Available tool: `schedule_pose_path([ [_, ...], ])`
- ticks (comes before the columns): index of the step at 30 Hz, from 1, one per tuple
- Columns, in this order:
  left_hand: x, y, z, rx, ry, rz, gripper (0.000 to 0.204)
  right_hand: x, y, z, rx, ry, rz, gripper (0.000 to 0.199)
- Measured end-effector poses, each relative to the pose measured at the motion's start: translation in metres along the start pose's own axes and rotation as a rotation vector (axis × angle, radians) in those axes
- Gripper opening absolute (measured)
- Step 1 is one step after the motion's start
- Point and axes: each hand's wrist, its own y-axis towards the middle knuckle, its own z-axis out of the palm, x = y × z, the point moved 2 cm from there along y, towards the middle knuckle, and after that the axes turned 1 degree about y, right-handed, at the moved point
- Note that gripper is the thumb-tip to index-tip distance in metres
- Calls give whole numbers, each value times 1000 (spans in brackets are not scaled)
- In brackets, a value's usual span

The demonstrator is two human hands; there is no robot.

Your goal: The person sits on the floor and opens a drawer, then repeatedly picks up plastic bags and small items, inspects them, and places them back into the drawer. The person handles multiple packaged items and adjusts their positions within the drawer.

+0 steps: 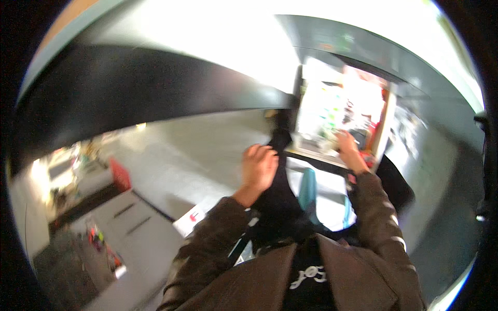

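My right hand [347, 146] reaches into the near part of an open drawer [389, 116], among small mixed items [332, 116]. Glare and blur hide whether its fingertips hold anything; a pale object [327, 144] lies right beside them. My left hand [259, 167] is over my dark-trousered leg [281, 181], with its fingers loosely bent and nothing visible in them. Brown sleeves cover both forearms.
A desk with a dark front edge [155, 80] spans the upper left. Grey cabinet panels [436, 150] stand at the right. At lower left are a grey cabinet [127, 220], another drawer with coloured items [98, 241] and a red panel [120, 174]. A white-and-teal seat or bag [326, 199] is between my legs.
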Motion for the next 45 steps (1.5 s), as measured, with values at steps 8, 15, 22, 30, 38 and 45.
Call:
schedule_pose_path([
  [8, 6, -17, -9, 21, 19, -69, 13, 30, -68, -49, 101, 122, 63, 30],
  [15, -12, -30, 4, -30, 108, -60, 16, 65, -114, -61, 269, 29, -58, 19],
  [22, -39, -37, -9, -153, -30, -51, 28, 102, -216, -67, 301, -126, -215, 35],
  [30, -104, -69, -13, 305, -1982, -532, 47, 94, -312, -79, 490, -252, -318, 20],
  [38, -137, -94, -31, 255, -1763, -459, 36, 56, -329, -98, 120, -294, -314, 44],
  [45, -168, -103, -53, 230, -1483, -258, 21, 94, -368, -66, 320, -132, -709, 75],
])
